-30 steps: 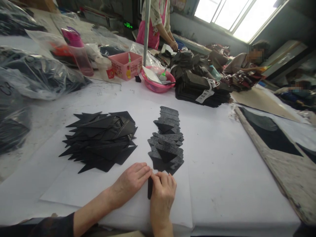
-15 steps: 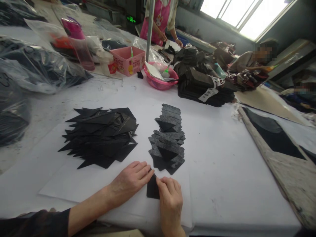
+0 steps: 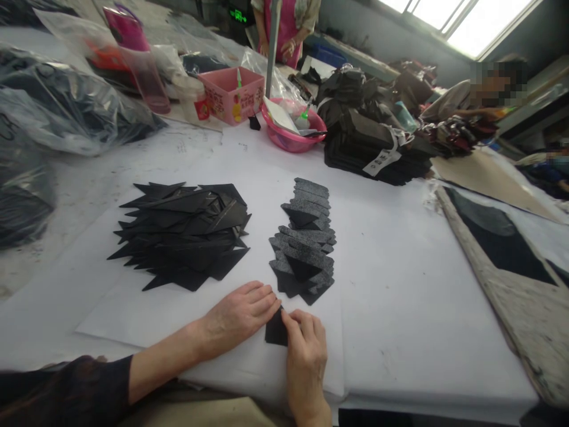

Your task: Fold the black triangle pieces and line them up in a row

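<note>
The small black triangular cut piece (image 3: 275, 328) lies flat on the white paper-covered surface (image 3: 391, 332) at 6 o'clock, just in front of me, pinned between my two hands. My left hand (image 3: 237, 314) rests flat with fingers extended, its tips touching the piece's left edge; my right hand (image 3: 304, 350) is curled, fingertips pressing down on the piece's right side. I judge I am pressing or folding this one piece flat, and that any next move calls for a firm pinch on its thin edge to lift it clear.

At 10 o'clock sits the fanned heap of glossy black pointed pieces (image 3: 182, 234), well apart from my left hand. At 12 o'clock, just beyond my fingertips, runs the row of grey felt-backed triangles (image 3: 304, 243), its near end close to the piece. To 3 o'clock the surface lies bare white until the worn board edge (image 3: 493, 296); the front edge lies just under my wrists.
</note>
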Demonstrator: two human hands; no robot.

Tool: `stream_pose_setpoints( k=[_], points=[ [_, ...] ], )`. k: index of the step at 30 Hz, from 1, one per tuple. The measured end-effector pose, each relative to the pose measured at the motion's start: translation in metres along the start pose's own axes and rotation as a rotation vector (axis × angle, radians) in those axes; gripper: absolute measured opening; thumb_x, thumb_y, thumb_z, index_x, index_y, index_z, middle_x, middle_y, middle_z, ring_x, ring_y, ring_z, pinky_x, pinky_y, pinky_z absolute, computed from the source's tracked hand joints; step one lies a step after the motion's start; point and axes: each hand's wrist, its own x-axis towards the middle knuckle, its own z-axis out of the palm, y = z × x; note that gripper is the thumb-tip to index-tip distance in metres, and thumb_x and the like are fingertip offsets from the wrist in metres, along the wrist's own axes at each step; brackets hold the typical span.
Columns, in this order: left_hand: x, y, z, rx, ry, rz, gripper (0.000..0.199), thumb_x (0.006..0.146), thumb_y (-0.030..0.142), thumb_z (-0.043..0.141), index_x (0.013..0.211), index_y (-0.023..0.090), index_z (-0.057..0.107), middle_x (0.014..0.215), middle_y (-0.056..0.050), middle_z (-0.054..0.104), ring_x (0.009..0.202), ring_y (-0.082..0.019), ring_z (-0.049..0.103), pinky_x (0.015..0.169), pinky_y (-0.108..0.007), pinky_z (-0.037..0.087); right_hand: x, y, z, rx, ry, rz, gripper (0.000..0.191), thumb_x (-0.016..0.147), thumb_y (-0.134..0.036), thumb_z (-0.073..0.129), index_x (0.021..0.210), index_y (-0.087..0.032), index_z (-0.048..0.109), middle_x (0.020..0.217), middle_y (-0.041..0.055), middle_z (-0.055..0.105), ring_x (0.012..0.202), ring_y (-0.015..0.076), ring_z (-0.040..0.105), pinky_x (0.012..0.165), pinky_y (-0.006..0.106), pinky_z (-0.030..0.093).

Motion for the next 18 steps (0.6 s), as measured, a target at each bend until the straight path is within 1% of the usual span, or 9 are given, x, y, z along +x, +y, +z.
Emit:
stream_pose_setpoints(
  k=[5, 7, 10, 12, 15, 18],
  points=[
    [0.002, 0.002, -0.005, -0.003, 0.012, -0.023, 0.025, 0.098, 0.006, 0.046, 0.12, 0.008, 0.059, 0.11, -0.011, 0.063, 0.113, -0.024, 0.057, 0.099, -0.04, 0.049, -0.004, 0.008, -0.007, 0.041, 0.016, 0.035, 0.015, 0.095, -0.015, 0.056, 0.103, -0.02, 0.068, 0.09, 0.0041, 0.065, 0.086, 0.0168, 0.056, 0.084, 0.033, 0.045],
    [0.002, 0.003, -0.007, -0.017, 0.007, -0.035, 0.026, 0.098, 0.007, 0.047, 0.121, 0.009, 0.058, 0.111, -0.011, 0.063, 0.113, -0.025, 0.056, 0.098, -0.04, 0.048, -0.006, 0.012, -0.01, 0.088, 0.007, 0.053, 0.012, 0.094, -0.014, 0.057, 0.099, -0.019, 0.067, 0.089, 0.0036, 0.065, 0.085, 0.0163, 0.056, 0.082, 0.031, 0.045],
    [0.002, 0.005, -0.007, -0.026, -0.011, -0.042, 0.026, 0.099, 0.009, 0.046, 0.123, 0.011, 0.058, 0.111, -0.011, 0.062, 0.113, -0.026, 0.055, 0.097, -0.041, 0.049, -0.008, 0.014, -0.014, 0.121, -0.006, 0.046, 0.011, 0.093, -0.012, 0.058, 0.095, -0.02, 0.066, 0.087, 0.0029, 0.064, 0.083, 0.016, 0.054, 0.079, 0.03, 0.044],
    [0.002, 0.005, -0.006, -0.021, -0.021, -0.038, 0.026, 0.099, 0.01, 0.046, 0.122, 0.012, 0.059, 0.112, -0.011, 0.062, 0.113, -0.026, 0.055, 0.096, -0.041, 0.048, -0.01, 0.015, -0.015, 0.097, -0.001, 0.019, 0.013, 0.093, -0.012, 0.058, 0.097, -0.02, 0.067, 0.086, 0.003, 0.064, 0.083, 0.0163, 0.053, 0.08, 0.031, 0.044],
    [0.002, 0.007, -0.004, -0.003, -0.023, -0.04, 0.026, 0.098, 0.01, 0.048, 0.122, 0.011, 0.059, 0.113, -0.012, 0.061, 0.113, -0.027, 0.055, 0.097, -0.042, 0.048, -0.013, 0.014, -0.015, 0.039, -0.015, -0.015, 0.019, 0.095, -0.012, 0.054, 0.104, -0.021, 0.068, 0.088, 0.004, 0.064, 0.084, 0.0168, 0.053, 0.082, 0.033, 0.043],
    [0.003, 0.009, -0.003, 0.011, -0.025, -0.054, 0.026, 0.097, 0.008, 0.05, 0.121, 0.01, 0.058, 0.117, -0.012, 0.06, 0.117, -0.028, 0.052, 0.103, -0.043, 0.044, -0.017, 0.013, -0.014, -0.005, -0.017, -0.004, 0.022, 0.097, -0.014, 0.051, 0.107, -0.022, 0.069, 0.09, 0.0047, 0.063, 0.085, 0.0168, 0.052, 0.082, 0.033, 0.043]
  ],
)
